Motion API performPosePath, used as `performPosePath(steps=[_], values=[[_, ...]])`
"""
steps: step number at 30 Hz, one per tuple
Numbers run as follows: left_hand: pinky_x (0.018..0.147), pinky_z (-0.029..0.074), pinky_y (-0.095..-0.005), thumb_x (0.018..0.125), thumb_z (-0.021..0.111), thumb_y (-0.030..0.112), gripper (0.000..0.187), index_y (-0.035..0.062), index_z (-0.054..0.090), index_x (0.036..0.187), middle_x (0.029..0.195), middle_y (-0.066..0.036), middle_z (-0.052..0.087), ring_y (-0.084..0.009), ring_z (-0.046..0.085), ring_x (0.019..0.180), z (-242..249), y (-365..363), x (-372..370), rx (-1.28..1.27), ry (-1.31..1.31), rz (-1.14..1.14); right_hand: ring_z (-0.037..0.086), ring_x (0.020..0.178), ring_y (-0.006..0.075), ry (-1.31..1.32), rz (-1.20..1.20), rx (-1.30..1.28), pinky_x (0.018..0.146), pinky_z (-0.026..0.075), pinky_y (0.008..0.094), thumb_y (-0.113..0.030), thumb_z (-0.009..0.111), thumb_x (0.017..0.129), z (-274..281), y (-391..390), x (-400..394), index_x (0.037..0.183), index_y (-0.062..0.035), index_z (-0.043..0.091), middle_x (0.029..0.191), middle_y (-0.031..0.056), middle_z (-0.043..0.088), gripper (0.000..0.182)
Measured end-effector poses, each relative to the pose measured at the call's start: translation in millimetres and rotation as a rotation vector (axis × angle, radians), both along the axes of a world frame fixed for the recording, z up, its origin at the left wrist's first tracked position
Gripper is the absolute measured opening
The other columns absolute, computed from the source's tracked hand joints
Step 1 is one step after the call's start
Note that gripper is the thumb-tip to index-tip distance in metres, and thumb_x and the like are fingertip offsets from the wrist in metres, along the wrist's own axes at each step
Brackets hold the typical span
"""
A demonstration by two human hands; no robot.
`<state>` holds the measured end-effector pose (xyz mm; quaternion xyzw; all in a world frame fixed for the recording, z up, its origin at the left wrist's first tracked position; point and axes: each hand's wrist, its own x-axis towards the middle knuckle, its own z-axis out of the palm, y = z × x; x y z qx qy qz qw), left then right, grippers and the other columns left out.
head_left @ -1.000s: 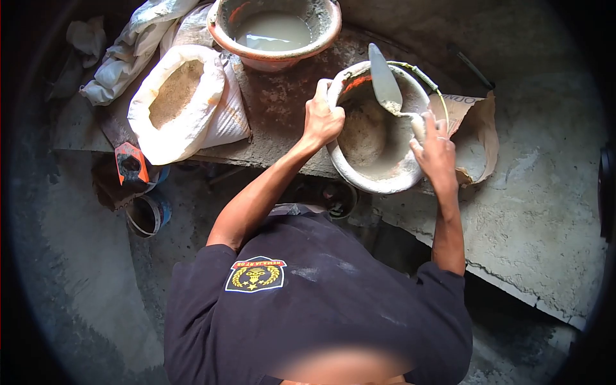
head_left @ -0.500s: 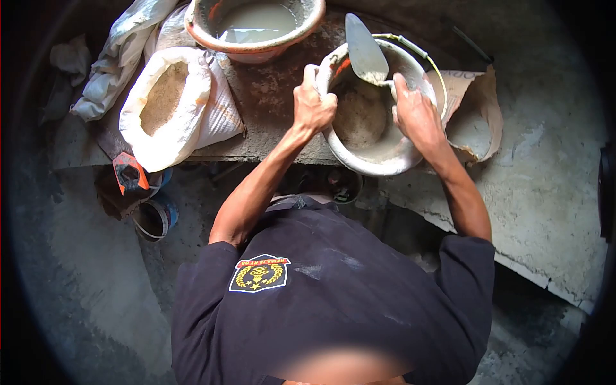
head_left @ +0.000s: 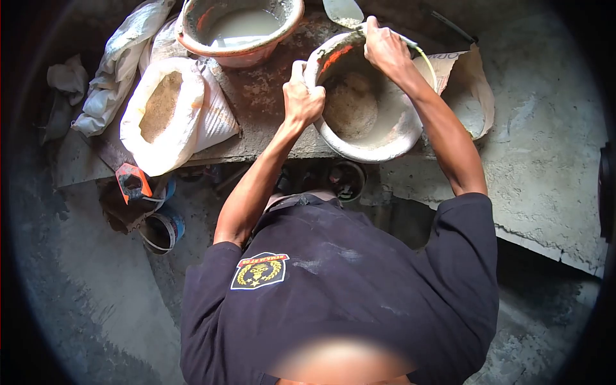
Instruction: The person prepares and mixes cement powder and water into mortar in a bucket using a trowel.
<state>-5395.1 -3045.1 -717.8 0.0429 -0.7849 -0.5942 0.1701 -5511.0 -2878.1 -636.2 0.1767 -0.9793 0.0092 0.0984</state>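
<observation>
My left hand [head_left: 304, 96] grips the left rim of a bucket [head_left: 369, 153] smeared with grey residue. Inside the bucket, a rounded patch of pale brown material [head_left: 350, 106] lies at the bottom. At the bucket's far rim, my right hand [head_left: 386, 46] is closed round the handle of a trowel. The trowel's blade [head_left: 343, 11] points away to the upper left, partly cut off by the top edge of the view. Just right of that hand runs the bucket's thin bail handle [head_left: 425, 56].
A basin [head_left: 282, 37] of cloudy water stands at the back left. Beside it is an open white sack [head_left: 186, 138] of sandy material. A torn paper bag [head_left: 482, 96] lies right of the bucket. An orange tool [head_left: 133, 183] and a small pail [head_left: 172, 228] are at lower left.
My right hand has moved up and left with the trowel, from the bucket's right side to its far rim. The bucket sits slightly higher and further left in view, my left hand still on it.
</observation>
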Motion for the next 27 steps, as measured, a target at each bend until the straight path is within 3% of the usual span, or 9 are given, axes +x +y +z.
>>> performPosePath(steps=[4,5,10,11,12,14,20,21,27], values=[[0.072,0.050,-0.0346,0.068,0.056,0.004,0.038,0.0031,0.052,0.105,0.082,-0.019,0.064,-0.0274,0.066,0.076,3.0,0.8,-2.0,-0.004,-0.013,0.063,0.062,0.094,0.0413,-0.019,0.078,0.014,0.078,0.051,0.0528,-0.020,0.047,0.087,29.9,7.7,21.1,0.105,-0.0007,0.052,0.096,0.0262,0.063,0.026],[0.073,0.050,-0.0385,0.068,0.054,0.002,0.038,0.0027,0.050,0.106,0.084,-0.020,0.062,-0.0342,0.065,0.079,4.9,1.2,-1.0,0.008,-0.013,0.043,0.064,0.067,0.0377,0.103,0.157,-0.093,0.061,0.053,0.0438,-0.023,0.060,0.082,35.1,14.7,32.4,0.100,0.0029,0.053,0.082,0.0216,0.064,0.033],[0.072,0.049,-0.0454,0.069,0.053,0.001,0.039,0.0023,0.047,0.108,0.082,-0.025,0.061,-0.0433,0.063,0.081,-0.8,1.8,-3.8,0.030,-0.015,0.008,0.060,0.054,0.0144,-0.513,-0.029,-0.532,0.050,0.050,0.0311,-0.021,0.064,0.081,38.7,49.5,78.8,0.118,0.0024,0.050,0.080,0.0108,0.060,0.046],[0.072,0.049,-0.0454,0.069,0.053,0.001,0.039,0.0023,0.047,0.108,0.082,-0.025,0.061,-0.0433,0.063,0.081,-0.4,1.6,-4.3,0.032,-0.011,0.017,0.061,0.056,0.0157,-0.511,-0.046,-0.428,0.057,0.052,0.0331,-0.024,0.065,0.081,35.7,53.3,89.5,0.127,0.0013,0.046,0.086,0.0145,0.063,0.056],[0.073,0.050,-0.0421,0.069,0.054,0.003,0.040,0.0028,0.048,0.108,0.083,-0.024,0.063,-0.0384,0.065,0.081,-0.1,1.9,-3.6,0.039,-0.038,0.018,0.065,0.067,0.0265,-0.110,0.222,-0.221,0.071,0.053,0.0385,-0.027,0.065,0.081,-5.2,80.8,86.8,0.128,0.0001,0.044,0.095,0.0222,0.064,0.058],[0.074,0.051,-0.0388,0.068,0.056,0.005,0.041,0.0032,0.050,0.109,0.085,-0.023,0.064,-0.0336,0.067,0.081,0.6,0.6,-3.4,0.045,-0.067,0.023,0.060,0.088,0.0461,-0.285,0.077,-0.184,0.080,0.047,0.0524,-0.028,0.061,0.081,8.4,61.5,109.2,0.109,-0.0037,0.048,0.089,0.0263,0.062,0.040],[0.072,0.050,-0.0453,0.069,0.054,0.003,0.039,0.0021,0.046,0.108,0.085,-0.026,0.062,-0.0437,0.063,0.082,-5.0,-1.3,-8.7,-0.023,-0.036,0.040,0.058,0.096,0.0449,-0.381,0.106,-0.088,0.081,0.047,0.0507,-0.025,0.062,0.082,9.0,28.7,86.3,0.104,0.0014,0.047,0.095,0.0290,0.061,0.037],[0.073,0.052,-0.0376,0.068,0.057,0.007,0.040,0.0033,0.050,0.108,0.083,-0.019,0.064,-0.0296,0.066,0.076,-6.9,0.3,-8.7,-0.088,0.010,0.073,0.058,0.095,0.0453,-0.388,0.077,-0.126,0.081,0.047,0.0505,-0.025,0.060,0.082,5.5,27.7,84.7,0.103,0.0012,0.049,0.095,0.0290,0.061,0.035],[0.071,0.051,-0.0362,0.068,0.056,0.006,0.037,0.0034,0.050,0.105,0.081,-0.018,0.064,-0.0270,0.066,0.074,-0.5,11.2,0.7,0.020,-0.030,0.028,0.058,0.091,0.0468,-0.151,0.075,-0.275,0.080,0.048,0.0517,-0.023,0.052,0.083,-13.7,11.3,38.0,0.101,-0.0010,0.054,0.100,0.0293,0.055,0.029]])
